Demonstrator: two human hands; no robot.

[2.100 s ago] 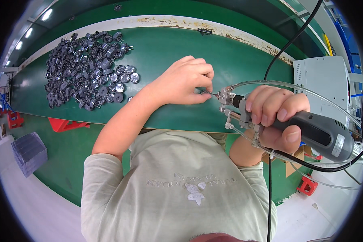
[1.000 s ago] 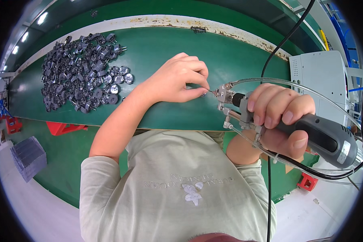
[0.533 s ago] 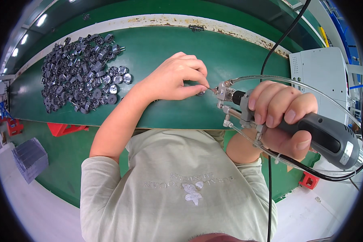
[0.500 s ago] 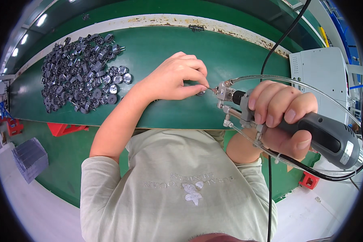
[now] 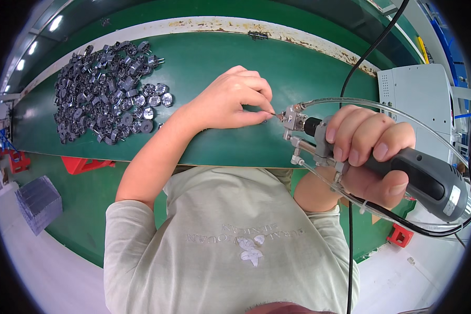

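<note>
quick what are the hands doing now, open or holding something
Right hand: closed, holding the grey tool.
Left hand: closed in a pinch by the tool's tip; what it holds cannot be told.

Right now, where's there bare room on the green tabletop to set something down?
The green tabletop looks bare between the heap of small dark grey parts, the left hand and the rusty white ledge, continuing right toward the pale boxy machine. It's crowded at the heap and around the right hand, gripping the dark grey power tool.

Grn bench (image 5: 319,68) w/ lg pile of dk-gry pcs (image 5: 107,91), L side.
</note>
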